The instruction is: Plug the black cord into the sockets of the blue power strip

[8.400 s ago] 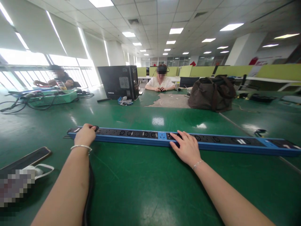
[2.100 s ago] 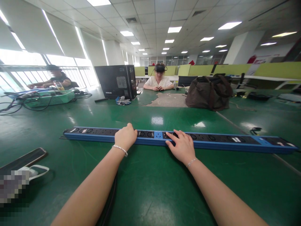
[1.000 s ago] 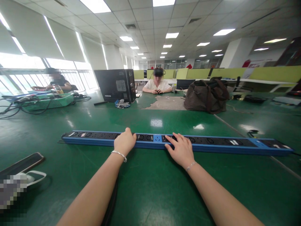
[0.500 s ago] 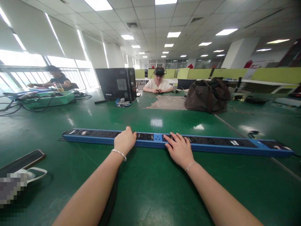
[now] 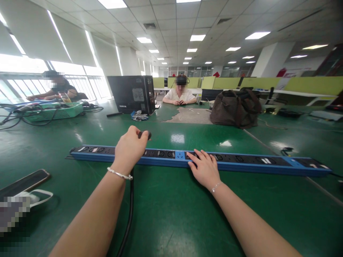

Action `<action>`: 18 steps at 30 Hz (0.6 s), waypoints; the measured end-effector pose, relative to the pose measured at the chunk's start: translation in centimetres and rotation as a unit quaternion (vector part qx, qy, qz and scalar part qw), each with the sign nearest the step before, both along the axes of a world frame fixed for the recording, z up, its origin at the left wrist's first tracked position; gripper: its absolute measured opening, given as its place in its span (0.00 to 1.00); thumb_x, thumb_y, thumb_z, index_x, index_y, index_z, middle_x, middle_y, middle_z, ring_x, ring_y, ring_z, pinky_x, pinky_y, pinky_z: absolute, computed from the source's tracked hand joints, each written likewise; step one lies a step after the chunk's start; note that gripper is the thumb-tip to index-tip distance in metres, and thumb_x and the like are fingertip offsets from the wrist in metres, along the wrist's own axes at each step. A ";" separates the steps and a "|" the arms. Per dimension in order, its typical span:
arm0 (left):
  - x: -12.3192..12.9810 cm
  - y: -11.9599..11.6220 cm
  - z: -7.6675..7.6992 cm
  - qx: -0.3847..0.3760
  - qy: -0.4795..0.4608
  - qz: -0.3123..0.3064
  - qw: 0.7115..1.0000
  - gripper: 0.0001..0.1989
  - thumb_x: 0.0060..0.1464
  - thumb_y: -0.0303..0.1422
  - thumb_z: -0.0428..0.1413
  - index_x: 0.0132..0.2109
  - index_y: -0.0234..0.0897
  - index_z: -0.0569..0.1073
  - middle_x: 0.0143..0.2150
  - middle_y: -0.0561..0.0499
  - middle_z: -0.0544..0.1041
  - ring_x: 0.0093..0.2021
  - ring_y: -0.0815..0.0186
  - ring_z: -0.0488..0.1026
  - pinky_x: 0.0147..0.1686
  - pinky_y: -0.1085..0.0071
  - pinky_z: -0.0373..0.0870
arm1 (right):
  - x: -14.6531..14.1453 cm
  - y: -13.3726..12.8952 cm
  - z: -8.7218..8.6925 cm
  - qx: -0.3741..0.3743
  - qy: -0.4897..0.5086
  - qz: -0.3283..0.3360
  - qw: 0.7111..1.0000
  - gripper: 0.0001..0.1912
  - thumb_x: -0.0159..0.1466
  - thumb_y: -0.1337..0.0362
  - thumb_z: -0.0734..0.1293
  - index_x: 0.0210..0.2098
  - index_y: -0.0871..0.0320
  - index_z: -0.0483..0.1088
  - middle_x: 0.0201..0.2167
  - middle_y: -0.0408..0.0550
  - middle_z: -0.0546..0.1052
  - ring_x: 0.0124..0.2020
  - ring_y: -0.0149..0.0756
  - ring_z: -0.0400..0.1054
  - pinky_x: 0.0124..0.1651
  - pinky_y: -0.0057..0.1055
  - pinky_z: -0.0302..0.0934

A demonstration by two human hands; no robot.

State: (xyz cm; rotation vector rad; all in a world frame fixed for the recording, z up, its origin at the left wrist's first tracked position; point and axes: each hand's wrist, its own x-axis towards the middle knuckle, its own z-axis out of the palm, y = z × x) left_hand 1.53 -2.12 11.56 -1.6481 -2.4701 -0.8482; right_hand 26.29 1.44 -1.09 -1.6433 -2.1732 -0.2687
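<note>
A long blue and black power strip (image 5: 160, 162) with several sockets lies across the green table. My left hand (image 5: 131, 148) is closed around a black plug (image 5: 147, 135), whose end pokes out past the thumb. The hand is over the strip's left-middle part, and the plug looks lifted off the sockets. From under the hand a thick black cable (image 5: 131, 207) runs down toward me. My right hand (image 5: 205, 170) lies with its fingers stretched over the strip, just right of a blue socket (image 5: 179, 155), touching it.
A phone (image 5: 29, 182) lies at the left edge. Farther back are a green basket (image 5: 61, 111) with cables, a black computer case (image 5: 130, 94), gloves (image 5: 139, 115) and a brown bag (image 5: 233, 109). One person (image 5: 179, 95) sits opposite, another (image 5: 60, 87) at the far left.
My left hand has risen and moved left off the strip, and the plug now shows in it. More of the cable is visible. My right hand has stayed in place.
</note>
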 end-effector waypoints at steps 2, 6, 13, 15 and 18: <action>0.5 0.3 -0.7 -0.010 -0.009 -0.019 1.000 0.16 0.55 0.47 0.44 0.38 0.39 0.66 0.35 0.46 0.75 0.38 0.58 0.72 0.35 0.66 0.64 | 0.0 0.0 0.0 0.000 0.000 -0.002 1.000 0.20 0.64 0.55 0.55 0.54 0.41 0.66 0.59 0.43 0.64 0.59 0.42 0.52 0.58 0.48 0.43; 3.1 1.3 -3.6 -0.052 -0.029 -0.074 0.995 0.15 0.53 0.45 0.46 0.37 0.40 0.68 0.33 0.47 0.76 0.36 0.59 0.72 0.33 0.68 0.63 | 0.0 0.0 -0.1 0.002 0.004 -0.001 1.000 0.20 0.64 0.55 0.56 0.54 0.40 0.66 0.58 0.43 0.64 0.59 0.42 0.52 0.58 0.48 0.43; 6.3 2.3 -6.6 -0.063 -0.104 -0.190 0.974 0.13 0.54 0.43 0.47 0.36 0.40 0.69 0.31 0.49 0.77 0.34 0.62 0.73 0.32 0.70 0.63 | -0.1 0.0 -0.1 0.002 0.008 0.000 1.000 0.20 0.64 0.55 0.56 0.55 0.41 0.65 0.59 0.43 0.64 0.59 0.43 0.52 0.58 0.48 0.42; 6.6 2.6 -6.5 -0.076 -0.119 -0.194 0.971 0.14 0.55 0.43 0.46 0.36 0.39 0.69 0.27 0.50 0.76 0.34 0.62 0.74 0.32 0.70 0.63 | -0.1 0.0 -0.1 0.003 0.012 0.000 1.000 0.20 0.64 0.55 0.56 0.55 0.41 0.65 0.59 0.43 0.64 0.60 0.43 0.52 0.58 0.48 0.42; 7.2 3.2 -6.4 -0.092 -0.124 -0.194 0.969 0.14 0.55 0.42 0.46 0.34 0.39 0.70 0.23 0.51 0.76 0.33 0.62 0.74 0.32 0.70 0.63 | -0.2 -0.1 -0.1 0.005 0.023 0.001 1.000 0.20 0.64 0.56 0.57 0.54 0.41 0.65 0.59 0.43 0.64 0.60 0.43 0.52 0.59 0.48 0.41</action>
